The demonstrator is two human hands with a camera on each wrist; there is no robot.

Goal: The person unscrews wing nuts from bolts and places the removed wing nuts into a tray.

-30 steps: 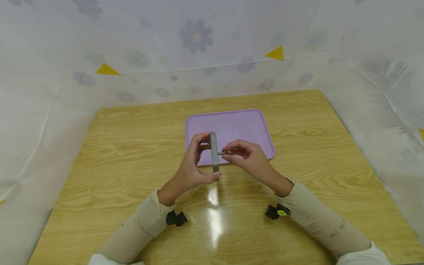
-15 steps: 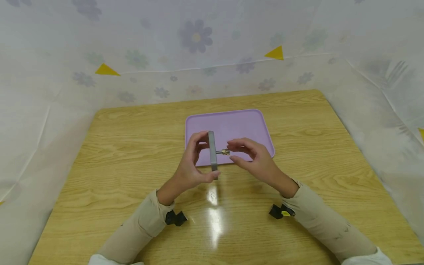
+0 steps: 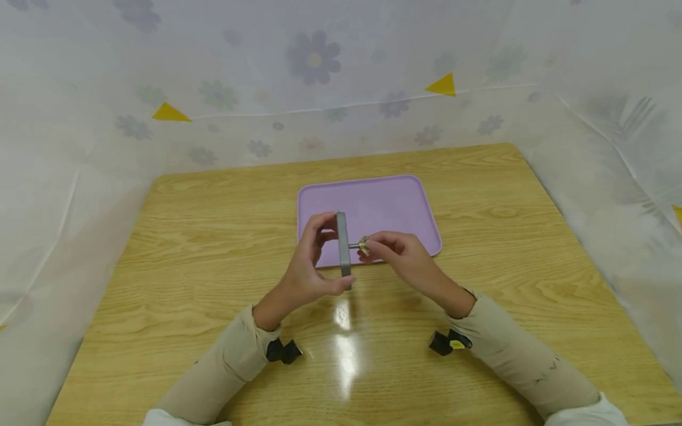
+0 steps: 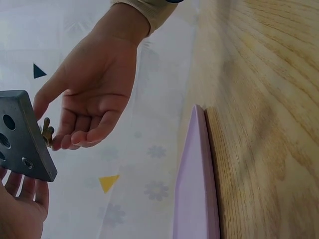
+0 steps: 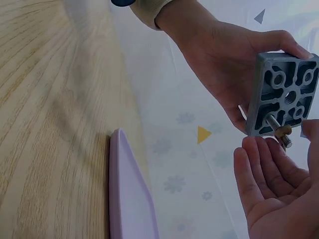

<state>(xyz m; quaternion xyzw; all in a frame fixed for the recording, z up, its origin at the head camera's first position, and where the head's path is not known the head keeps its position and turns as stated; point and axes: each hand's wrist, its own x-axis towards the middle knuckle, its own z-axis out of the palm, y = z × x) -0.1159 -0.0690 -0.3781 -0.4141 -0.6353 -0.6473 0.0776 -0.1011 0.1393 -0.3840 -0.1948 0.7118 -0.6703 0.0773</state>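
A grey metal plate (image 3: 343,242) is held upright above the near part of the tray by my left hand (image 3: 305,269), fingers on its top edge and thumb underneath. In the right wrist view the plate's ribbed face (image 5: 290,97) shows several round holes. A threaded bolt (image 5: 272,121) sticks out of one corner hole, carrying a brass wing nut (image 5: 282,130) part way along. My right hand (image 3: 409,260) is at that wing nut, its thumb and fingertips around it. From the left wrist view, the plate's smooth face (image 4: 20,134) shows the bolt's other end seated in a hole.
A purple tray (image 3: 373,204) lies on the wooden table (image 3: 213,236) behind and beneath the hands. White flowered curtains (image 3: 256,59) with yellow triangles surround the table at the back and sides.
My right hand drew back from the wing nut half a second ago with fingers apart, and now has it between thumb and fingertips again. The wing nut has turned; the left hand and plate barely moved.
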